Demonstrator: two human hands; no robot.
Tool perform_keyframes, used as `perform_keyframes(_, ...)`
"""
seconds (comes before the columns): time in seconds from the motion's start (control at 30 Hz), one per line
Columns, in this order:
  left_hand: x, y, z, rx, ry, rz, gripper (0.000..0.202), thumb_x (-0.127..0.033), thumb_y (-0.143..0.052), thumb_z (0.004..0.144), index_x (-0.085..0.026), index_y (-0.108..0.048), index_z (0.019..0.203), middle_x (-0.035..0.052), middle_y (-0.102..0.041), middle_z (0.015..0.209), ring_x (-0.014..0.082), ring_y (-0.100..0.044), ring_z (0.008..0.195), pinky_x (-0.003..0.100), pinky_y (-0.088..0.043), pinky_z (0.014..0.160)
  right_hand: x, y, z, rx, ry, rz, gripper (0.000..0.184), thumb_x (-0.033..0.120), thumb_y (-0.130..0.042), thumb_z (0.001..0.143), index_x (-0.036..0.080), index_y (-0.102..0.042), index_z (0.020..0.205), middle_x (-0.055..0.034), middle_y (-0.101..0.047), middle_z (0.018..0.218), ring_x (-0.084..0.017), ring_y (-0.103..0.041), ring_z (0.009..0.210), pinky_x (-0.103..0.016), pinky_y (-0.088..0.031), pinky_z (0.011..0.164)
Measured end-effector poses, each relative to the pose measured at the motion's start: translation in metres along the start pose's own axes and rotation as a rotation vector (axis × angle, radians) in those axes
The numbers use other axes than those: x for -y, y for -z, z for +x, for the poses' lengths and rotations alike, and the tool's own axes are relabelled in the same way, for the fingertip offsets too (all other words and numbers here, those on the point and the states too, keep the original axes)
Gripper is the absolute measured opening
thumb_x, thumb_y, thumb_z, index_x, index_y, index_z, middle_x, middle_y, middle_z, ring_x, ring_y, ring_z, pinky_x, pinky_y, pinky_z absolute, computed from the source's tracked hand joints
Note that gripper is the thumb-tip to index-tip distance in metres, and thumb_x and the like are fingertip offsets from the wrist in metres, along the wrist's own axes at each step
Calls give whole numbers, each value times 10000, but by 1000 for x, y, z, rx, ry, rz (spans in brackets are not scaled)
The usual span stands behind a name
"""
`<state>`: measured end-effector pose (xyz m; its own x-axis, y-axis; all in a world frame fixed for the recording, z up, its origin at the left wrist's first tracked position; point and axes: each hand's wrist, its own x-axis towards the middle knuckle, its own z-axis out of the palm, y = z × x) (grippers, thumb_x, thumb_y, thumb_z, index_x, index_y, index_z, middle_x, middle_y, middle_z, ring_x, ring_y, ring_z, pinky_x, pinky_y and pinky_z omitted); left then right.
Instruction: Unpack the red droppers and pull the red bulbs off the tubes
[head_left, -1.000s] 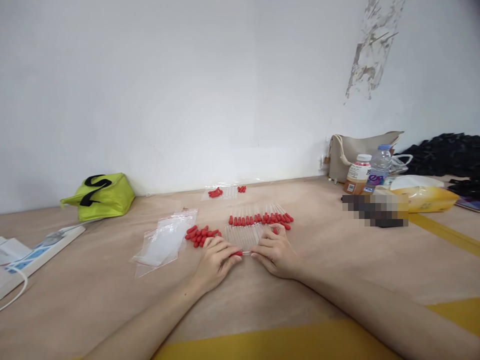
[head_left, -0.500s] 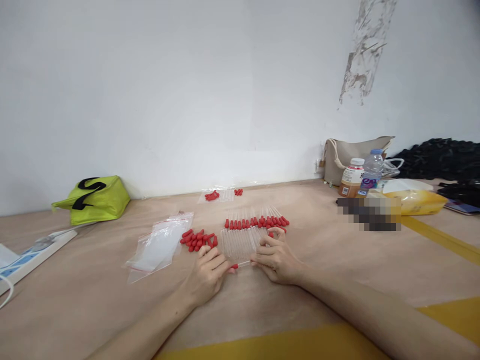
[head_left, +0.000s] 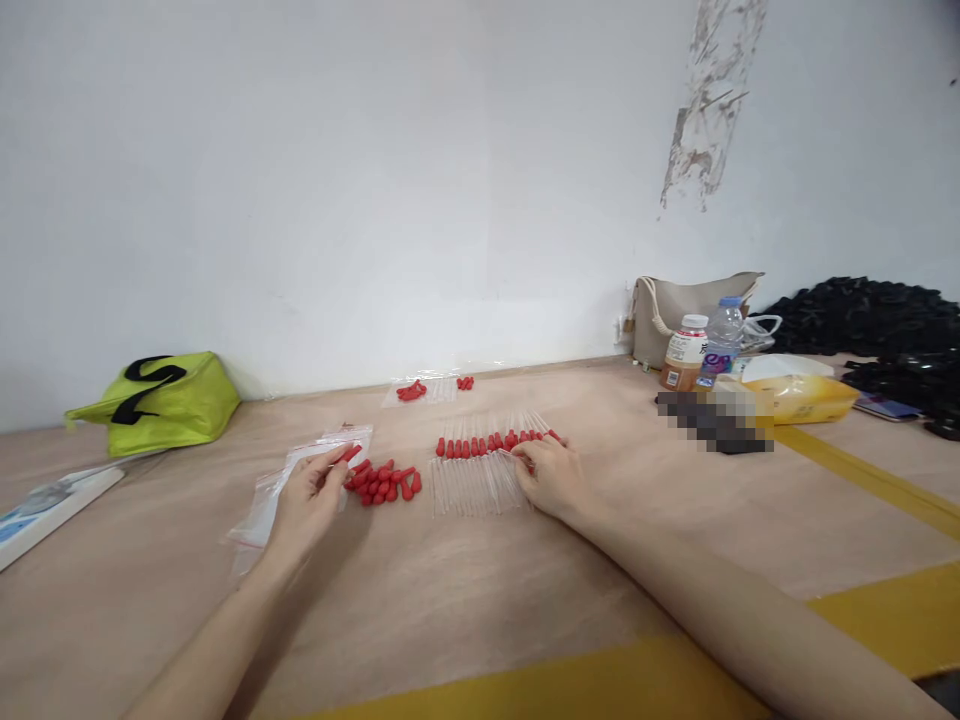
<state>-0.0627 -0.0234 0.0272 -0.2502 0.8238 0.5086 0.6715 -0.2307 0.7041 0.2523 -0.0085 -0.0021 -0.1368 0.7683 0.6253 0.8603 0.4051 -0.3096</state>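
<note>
My left hand [head_left: 309, 500] pinches a red rubber bulb [head_left: 349, 453] between thumb and fingertips, above the left end of a pile of loose red bulbs [head_left: 386, 484]. My right hand [head_left: 551, 475] has its fingers drawn together at the right end of a row of glass droppers with red bulbs [head_left: 480, 446]. Some red shows beneath those fingers, but what they hold is hidden. Bare glass tubes [head_left: 469, 487] lie side by side just in front of that row, reaching to the right hand.
Clear zip bags [head_left: 262, 510] lie partly behind the left hand. Another bag with red bulbs [head_left: 411, 391] rests by the wall. A lime-green bag [head_left: 176, 405] and a power strip [head_left: 60, 515] are at left; bottles [head_left: 684, 355], a grey bag [head_left: 697, 300] and a tissue pack [head_left: 802, 392] at right.
Both hands held a glass tube with a red bulb at its end between them. They have parted: the left moved left to the bulb pile, the right forward to the dropper row.
</note>
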Motion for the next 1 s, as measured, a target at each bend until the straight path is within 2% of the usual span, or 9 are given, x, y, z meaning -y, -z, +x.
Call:
perform_keyframes(0.07,-3,2,-1,6,54,-51,437,-454,-505,731,-196,-578,1076,42,-598,907,168,-578,725,277,-456,637,3,-1,-1,-4,27,-74,202,222,-455,799,228,-655,825,-19,-675,778,-163,-543,789,-320,-238,781)
perform_keyframes(0.17,-13,2,-6,22,57,-90,460,-465,-561,699,-203,-552,1077,20,-582,827,137,-537,622,234,-415,531,6,-1,-4,8,68,-125,232,251,-437,817,242,-665,857,-29,-671,759,-172,-526,785,-339,-227,795)
perform_keyframes(0.33,-21,-7,-15,26,12,-75,458,-469,-579,685,-196,-554,1052,24,-569,840,122,-503,613,232,-413,531,10,2,-9,53,123,-111,244,379,-465,808,243,-667,836,-37,-665,793,-179,-499,785,-353,-222,781)
perform_keyframes(0.43,-25,-18,-24,85,-30,-55,421,-445,-561,707,-177,-557,1032,27,-578,813,124,-493,613,239,-417,545,12,4,-8,41,111,-62,285,421,-453,819,240,-671,794,-36,-658,781,-173,-496,785,-345,-224,773)
perform_keyframes(0.57,-43,-43,-34,284,-168,-52,339,-378,-536,746,-185,-555,1024,14,-587,783,118,-483,605,239,-406,555,10,11,1,0,68,88,293,407,-407,860,260,-659,884,-20,-655,807,-149,-513,803,-320,-237,777)
perform_keyframes(0.7,-69,-77,-31,412,-242,-132,348,-352,-554,750,-192,-533,1058,12,-604,801,113,-475,604,239,-387,562,2,20,8,123,242,220,344,492,-487,801,303,-588,1070,-13,-661,909,-156,-517,850,-309,-254,776)
perform_keyframes(0.77,-81,-93,-27,441,-266,-199,350,-332,-563,749,-178,-523,1061,18,-612,803,121,-499,652,249,-399,616,-3,22,9,119,289,224,315,487,-516,787,314,-607,1034,-2,-665,907,-151,-517,856,-309,-243,787)
perform_keyframes(0.9,-94,-119,-22,506,-264,-284,336,-295,-591,733,-154,-534,1032,35,-632,804,131,-547,699,252,-417,656,-12,26,10,47,292,136,189,398,-529,809,290,-659,894,-2,-676,858,-140,-522,828,-326,-213,804)
perform_keyframes(1.0,-97,-131,-15,555,-294,-159,305,-313,-568,752,-174,-564,1023,42,-647,879,137,-580,765,244,-428,686,-22,33,17,59,236,62,161,343,-532,803,261,-670,803,-10,-679,821,-149,-528,829,-349,-205,837)
